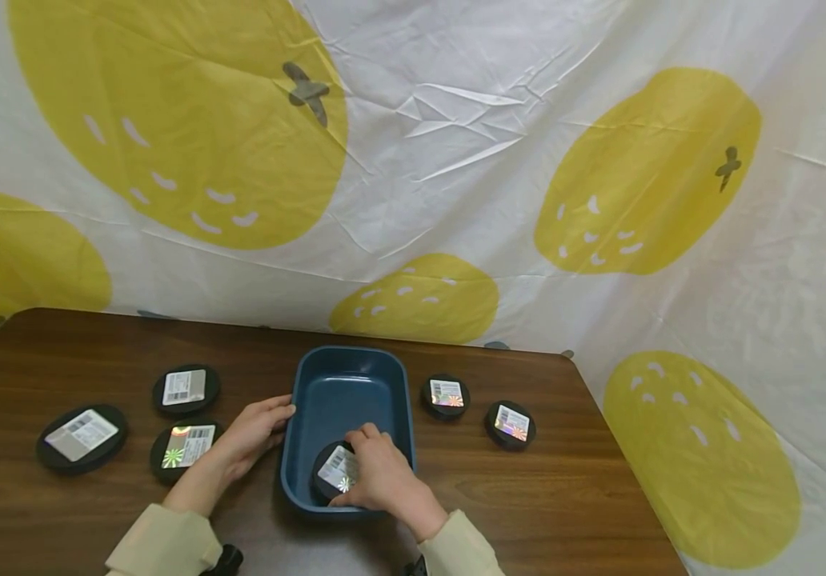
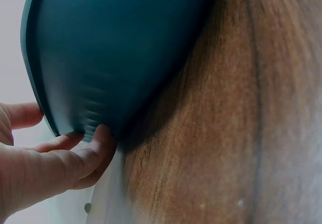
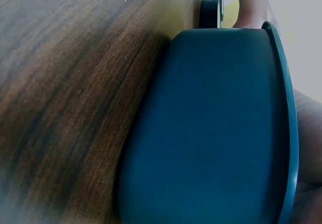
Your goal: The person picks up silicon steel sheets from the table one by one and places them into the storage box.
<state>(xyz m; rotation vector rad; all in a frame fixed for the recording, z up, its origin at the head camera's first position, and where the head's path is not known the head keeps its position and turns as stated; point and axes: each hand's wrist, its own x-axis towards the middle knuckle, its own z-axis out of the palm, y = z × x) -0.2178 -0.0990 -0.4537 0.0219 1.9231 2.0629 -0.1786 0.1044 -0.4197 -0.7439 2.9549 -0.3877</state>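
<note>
A dark blue rectangular tray (image 1: pixel 377 388) lies on the wooden table. Inside its near end is a black round disc (image 1: pixel 336 467) with a white barcode label. My right hand (image 1: pixel 387 478) reaches over the tray's right wall and grips this disc, thumb at the near side and fingers over the far side. In the right wrist view the tray wall (image 3: pixel 211 123) hides the disc and most of that hand. My left hand (image 1: pixel 258 432) touches the tray's left side, and the left wrist view has its fingertips against the outer wall (image 2: pixel 105 73) and rim.
Left of the tray lie three labelled black discs: one at the back (image 1: pixel 186 390), one beside my left forearm (image 1: pixel 178 450), one farther left (image 1: pixel 82 438). Two smaller ones, an inner disc (image 1: pixel 445 397) and an outer disc (image 1: pixel 510 425), lie right. A fruit-patterned cloth (image 1: pixel 449 184) hangs behind.
</note>
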